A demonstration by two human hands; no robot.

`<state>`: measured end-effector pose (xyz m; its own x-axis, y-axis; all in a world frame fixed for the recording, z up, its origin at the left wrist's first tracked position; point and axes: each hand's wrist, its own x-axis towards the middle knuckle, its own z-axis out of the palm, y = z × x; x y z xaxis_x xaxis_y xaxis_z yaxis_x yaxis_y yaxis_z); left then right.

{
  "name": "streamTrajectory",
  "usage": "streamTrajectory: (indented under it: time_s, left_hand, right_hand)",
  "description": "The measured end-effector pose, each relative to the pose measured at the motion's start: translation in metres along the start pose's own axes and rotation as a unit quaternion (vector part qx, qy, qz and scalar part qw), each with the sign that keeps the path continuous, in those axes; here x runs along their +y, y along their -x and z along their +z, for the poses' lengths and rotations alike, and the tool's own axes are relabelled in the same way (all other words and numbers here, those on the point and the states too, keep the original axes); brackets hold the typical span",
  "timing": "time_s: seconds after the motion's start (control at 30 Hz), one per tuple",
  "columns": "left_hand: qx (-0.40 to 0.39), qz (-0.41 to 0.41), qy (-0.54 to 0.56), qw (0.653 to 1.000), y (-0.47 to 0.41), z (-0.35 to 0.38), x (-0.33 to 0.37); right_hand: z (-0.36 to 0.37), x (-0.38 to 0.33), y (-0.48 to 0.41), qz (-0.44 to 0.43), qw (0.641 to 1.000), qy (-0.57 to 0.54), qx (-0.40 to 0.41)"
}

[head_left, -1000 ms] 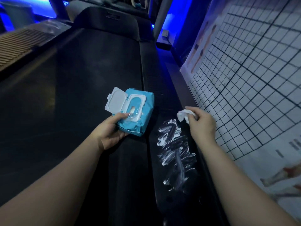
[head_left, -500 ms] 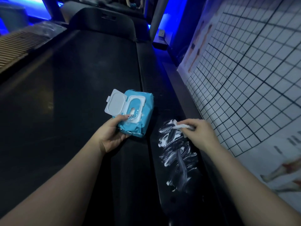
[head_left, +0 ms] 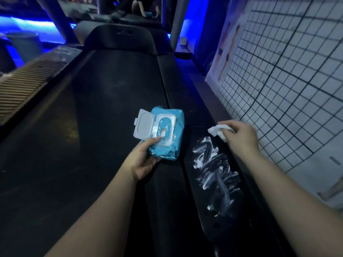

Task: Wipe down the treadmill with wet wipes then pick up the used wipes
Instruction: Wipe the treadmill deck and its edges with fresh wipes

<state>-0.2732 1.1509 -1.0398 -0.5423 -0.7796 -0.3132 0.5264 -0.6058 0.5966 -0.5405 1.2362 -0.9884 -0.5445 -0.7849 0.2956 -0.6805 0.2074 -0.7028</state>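
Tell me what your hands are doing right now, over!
Left hand grips blue wipes pack, lid open. Right hand holds crumpled wipe by treadmill side rail. White streaks on rail, nothing in the way.

The single view comes from a wide-angle camera worn on the person's head. It looks forward and down along the treadmill belt toward the hood at its far end. Both forearms enter from the bottom edge, close to the lens, and a gridded wall chart fills the right side.

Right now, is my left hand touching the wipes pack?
Touching. The head view shows the left hand gripping the wipes pack, thumb pressed on its front.
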Motion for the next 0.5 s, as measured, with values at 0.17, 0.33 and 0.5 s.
streamTrajectory:
  time_s: [0.17, 0.33, 0.5]
  left_hand:
    - [0.001, -0.010, 0.005, 1.000, -0.002, -0.002, 0.000]
    - [-0.005, -0.006, -0.001, 1.000, -0.007, -0.003, 0.000]
    - [0.000, -0.001, 0.008, 1.000, -0.005, -0.002, -0.002]
  right_hand:
    - [0.022, 0.001, -0.001, -0.009, 0.999, 0.029, -0.029]
    - [0.021, -0.001, -0.001, -0.039, 0.988, 0.098, -0.116]
    - [0.000, 0.000, 0.008, -0.045, 0.977, 0.105, -0.179]
